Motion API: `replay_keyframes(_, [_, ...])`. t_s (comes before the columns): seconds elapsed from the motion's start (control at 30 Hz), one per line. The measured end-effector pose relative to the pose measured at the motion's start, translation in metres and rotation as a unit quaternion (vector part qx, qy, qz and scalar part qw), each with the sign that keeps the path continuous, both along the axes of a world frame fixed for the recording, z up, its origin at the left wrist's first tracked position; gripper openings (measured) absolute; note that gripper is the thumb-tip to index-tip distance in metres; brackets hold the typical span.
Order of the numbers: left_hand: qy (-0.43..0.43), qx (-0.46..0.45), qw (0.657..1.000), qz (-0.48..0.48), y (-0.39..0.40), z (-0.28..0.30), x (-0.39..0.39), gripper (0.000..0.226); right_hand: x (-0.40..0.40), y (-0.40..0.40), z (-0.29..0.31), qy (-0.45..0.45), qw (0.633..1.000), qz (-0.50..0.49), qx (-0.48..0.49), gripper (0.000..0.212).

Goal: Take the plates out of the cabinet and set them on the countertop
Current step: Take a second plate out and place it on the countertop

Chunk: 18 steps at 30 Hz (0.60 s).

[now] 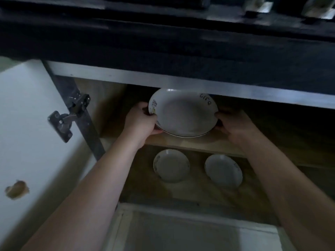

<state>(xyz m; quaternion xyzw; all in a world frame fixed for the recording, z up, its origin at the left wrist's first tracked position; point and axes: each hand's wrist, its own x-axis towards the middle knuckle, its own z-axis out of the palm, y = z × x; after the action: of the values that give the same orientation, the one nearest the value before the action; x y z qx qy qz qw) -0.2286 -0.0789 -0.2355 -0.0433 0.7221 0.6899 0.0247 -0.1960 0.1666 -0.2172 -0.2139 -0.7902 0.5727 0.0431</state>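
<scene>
— Two hands on one plate? Where is it?
— Yes. Left hand grips the left rim of the large white plate, thumb over the edge, fingers curled under. Right hand holds the right rim; dim there, finger detail unclear. Plate is tilted, over the front of the upper shelf, inside the cabinet.
— Others?
— Two small plates lying side by side on the lower shelf, apart from each other.
— Door?
— White door swung open at left, metal hinge showing. Dark countertop above.
</scene>
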Motion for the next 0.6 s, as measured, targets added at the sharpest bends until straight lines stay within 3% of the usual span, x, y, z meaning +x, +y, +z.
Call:
replay_keyframes(0.13, [0.001,-0.019,1.0,-0.003,-0.017,0.01,0.034,0.036,0.027,-0.016,0.01,0.006,0.993,-0.023,-0.113,0.03])
replay_keyframes(0.27, [-0.041,-0.074,0.996,-0.007,-0.025,0.029,0.07,0.037,0.067,-0.028,0.03,-0.051,0.987,-0.046,-0.144,0.026])
replay_keyframes(0.4, [-0.115,-0.087,0.99,-0.01,-0.025,0.055,0.127,0.047,0.114,-0.03,0.06,-0.103,0.985,-0.054,-0.129,0.027])
replay_keyframes(0.5, [-0.16,-0.129,0.979,0.001,-0.026,0.079,0.182,0.033,0.159,-0.035,0.09,-0.138,0.983,-0.035,-0.115,0.033])
replay_keyframes(0.6, [-0.201,-0.109,0.973,0.019,-0.037,0.113,0.23,0.033,0.205,-0.05,0.125,-0.179,0.98,-0.004,-0.082,0.037])
